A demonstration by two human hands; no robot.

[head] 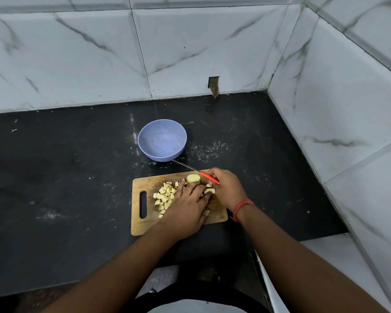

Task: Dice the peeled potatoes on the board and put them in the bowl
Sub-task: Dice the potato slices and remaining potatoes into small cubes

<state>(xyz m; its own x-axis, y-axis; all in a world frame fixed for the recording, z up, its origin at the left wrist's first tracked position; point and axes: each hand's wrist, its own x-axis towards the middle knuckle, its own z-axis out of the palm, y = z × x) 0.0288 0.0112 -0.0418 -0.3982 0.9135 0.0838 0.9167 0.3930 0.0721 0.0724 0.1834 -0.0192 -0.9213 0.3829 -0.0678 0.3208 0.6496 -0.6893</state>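
Note:
A wooden cutting board [145, 224] lies on the black counter. A heap of diced potato [165, 195] covers its left middle. A larger potato piece [193, 178] sits at the board's far edge, and a small slice [209, 190] lies between my hands. My left hand [186, 207] lies flat on the board, its straight fingers touching the potato pieces. My right hand [226, 188] grips a red-handled knife [209, 177] whose thin blade points far-left toward the bowl. The blue bowl [162, 140] stands beyond the board and looks empty.
Marble-tiled walls close off the counter at the back and on the right [325, 132]. White crumbs [209, 150] are scattered to the right of the bowl. The counter's near edge runs just under the board.

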